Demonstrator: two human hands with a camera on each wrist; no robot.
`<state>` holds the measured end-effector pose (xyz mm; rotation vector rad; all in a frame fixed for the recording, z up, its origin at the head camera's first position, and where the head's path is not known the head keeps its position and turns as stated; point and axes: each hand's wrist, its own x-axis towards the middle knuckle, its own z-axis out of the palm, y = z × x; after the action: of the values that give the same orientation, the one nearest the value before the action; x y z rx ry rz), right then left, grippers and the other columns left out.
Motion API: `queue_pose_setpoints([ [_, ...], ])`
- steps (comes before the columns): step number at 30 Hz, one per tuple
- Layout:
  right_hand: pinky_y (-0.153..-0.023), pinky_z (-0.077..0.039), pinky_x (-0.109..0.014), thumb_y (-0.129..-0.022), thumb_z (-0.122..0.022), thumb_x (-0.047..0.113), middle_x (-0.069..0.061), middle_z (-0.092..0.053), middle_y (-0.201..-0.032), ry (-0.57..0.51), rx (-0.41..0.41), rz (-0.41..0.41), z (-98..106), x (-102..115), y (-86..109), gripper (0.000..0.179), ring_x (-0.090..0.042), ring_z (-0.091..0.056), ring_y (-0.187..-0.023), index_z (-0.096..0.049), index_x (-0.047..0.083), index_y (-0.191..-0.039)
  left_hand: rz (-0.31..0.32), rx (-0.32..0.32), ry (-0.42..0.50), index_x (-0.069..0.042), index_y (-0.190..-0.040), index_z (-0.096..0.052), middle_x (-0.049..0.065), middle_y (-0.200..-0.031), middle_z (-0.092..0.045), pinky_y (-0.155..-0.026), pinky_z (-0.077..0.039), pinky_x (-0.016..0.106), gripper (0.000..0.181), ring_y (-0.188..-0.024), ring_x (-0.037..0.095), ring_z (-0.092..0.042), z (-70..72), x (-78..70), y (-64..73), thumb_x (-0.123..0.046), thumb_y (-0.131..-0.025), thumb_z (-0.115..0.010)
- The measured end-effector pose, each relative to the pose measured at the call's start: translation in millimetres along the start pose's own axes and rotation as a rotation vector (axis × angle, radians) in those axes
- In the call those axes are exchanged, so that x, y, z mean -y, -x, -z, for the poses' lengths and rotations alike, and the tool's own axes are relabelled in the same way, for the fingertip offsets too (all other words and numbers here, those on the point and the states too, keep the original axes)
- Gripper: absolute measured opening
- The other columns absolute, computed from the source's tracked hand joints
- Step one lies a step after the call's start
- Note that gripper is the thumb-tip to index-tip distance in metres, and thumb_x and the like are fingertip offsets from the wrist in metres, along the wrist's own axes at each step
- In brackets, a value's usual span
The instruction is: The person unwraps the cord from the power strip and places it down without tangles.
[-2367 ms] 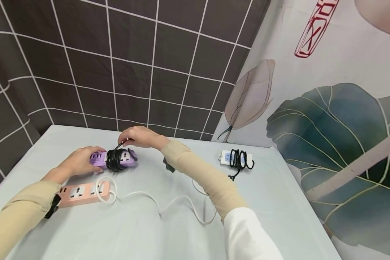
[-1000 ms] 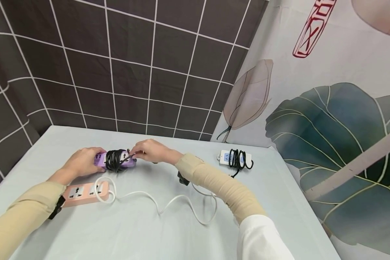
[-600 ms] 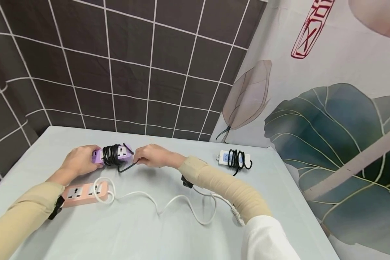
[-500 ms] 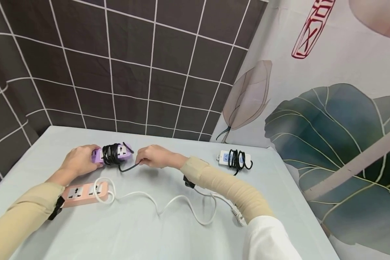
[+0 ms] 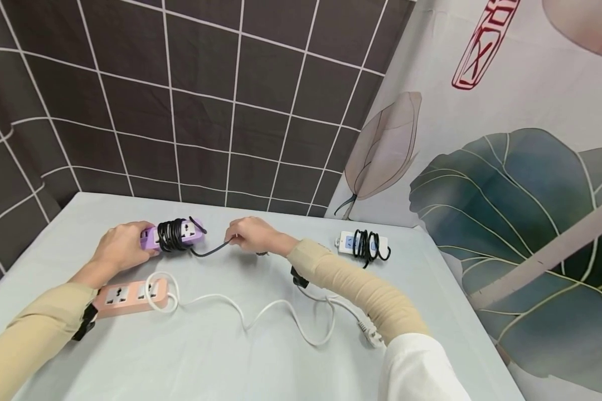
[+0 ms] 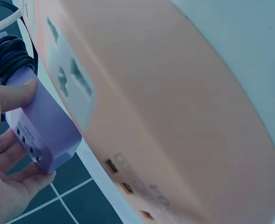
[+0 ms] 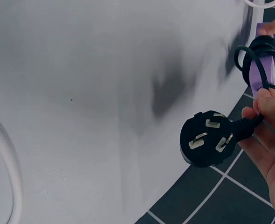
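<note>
My left hand (image 5: 122,245) grips the left end of a purple power strip (image 6: 49,119), thumb on one side and fingers on the other. Black cord (image 5: 170,236) is wound several times round the strip's middle. My right hand (image 5: 253,234) pinches the free end of that cord between thumb and fingers, just behind its black three-pin plug (image 7: 207,139). A slack stretch of cord (image 5: 212,252) runs from the coil to the right hand. The plug hangs clear of the fingers in the right wrist view; in the head view the hand mostly hides it.
A pink power strip (image 5: 130,298) lies just in front of the left hand, beside the left wrist. Its white cord (image 5: 276,303) snakes right to a white plug (image 5: 370,334) by the right forearm. A white power strip (image 5: 348,243) wrapped in black cord lies at the back right.
The right hand came down from above the purple strip, round its right end, then moved right, drawing out a longer stretch of black cord. The left hand keeps its hold, shifting the strip slightly.
</note>
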<state>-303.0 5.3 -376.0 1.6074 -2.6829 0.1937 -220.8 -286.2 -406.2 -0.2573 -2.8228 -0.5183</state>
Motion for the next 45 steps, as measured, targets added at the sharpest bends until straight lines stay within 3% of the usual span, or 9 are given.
queue_pose_setpoints([
  [11, -0.078, -0.051, -0.022, -0.088, -0.062, 0.005, 0.003, -0.073, -0.101, 0.002, -0.071, -0.197, -1.0, -11.3, -2.3, 0.019, -0.009, -0.067, -0.091, -0.075, 0.013, -0.098, -0.017, 0.008, 0.008, 0.006, -0.114, -0.061, 0.026, -0.094, -0.067, -0.064, -0.046, 0.048, 0.058, -0.072, 0.031, -0.06, 0.3, -1.6, 1.1, -0.02, -0.066, -0.081],
  [22, -0.072, -0.051, -0.025, -0.09, -0.062, 0.008, 0.001, -0.074, -0.099, -0.036, -0.11, -0.352, 2.6, -20.6, -11.4, 0.017, -0.01, -0.067, -0.086, -0.075, 0.012, -0.1, -0.034, 0.063, 0.003, 0.008, -0.12, -0.058, 0.028, -0.098, -0.067, -0.065, -0.047, 0.049, 0.066, -0.07, 0.028, -0.058, 3.0, -6.1, 2.0, -0.022, -0.066, -0.082],
  [28, -0.065, -0.049, -0.024, -0.089, -0.062, 0.009, 0.003, -0.074, -0.096, -0.027, -0.171, -0.428, 3.0, -25.5, -17.0, 0.017, -0.009, -0.065, -0.079, -0.076, 0.014, -0.097, -0.03, 0.086, 0.003, 0.009, -0.121, -0.057, 0.032, -0.106, -0.064, -0.067, -0.048, 0.05, 0.067, -0.073, 0.029, -0.059, 3.8, -8.1, 2.4, -0.021, -0.067, -0.082],
  [37, -0.06, -0.045, -0.021, -0.091, -0.062, 0.014, 0.003, -0.073, -0.093, -0.031, -0.27, -0.489, 10.8, -27.5, -26.1, 0.014, -0.009, -0.061, -0.072, -0.076, 0.015, -0.096, -0.036, 0.091, -0.007, 0.013, -0.118, -0.057, 0.033, -0.105, -0.064, -0.069, -0.048, 0.052, 0.068, -0.078, 0.036, -0.062, 4.3, -7.2, 3.2, -0.023, -0.066, -0.084],
  [45, -0.064, -0.047, -0.024, -0.093, -0.061, 0.015, 0.002, -0.071, -0.093, -0.06, -0.336, -0.5, 23.0, -23.9, -23.3, 0.015, -0.01, -0.061, -0.074, -0.075, 0.014, -0.097, -0.026, 0.101, -0.006, 0.013, -0.119, -0.057, 0.033, -0.106, -0.064, -0.072, -0.048, 0.053, 0.07, -0.081, 0.037, -0.062, 5.1, -4.1, 3.8, -0.025, -0.065, -0.084],
])
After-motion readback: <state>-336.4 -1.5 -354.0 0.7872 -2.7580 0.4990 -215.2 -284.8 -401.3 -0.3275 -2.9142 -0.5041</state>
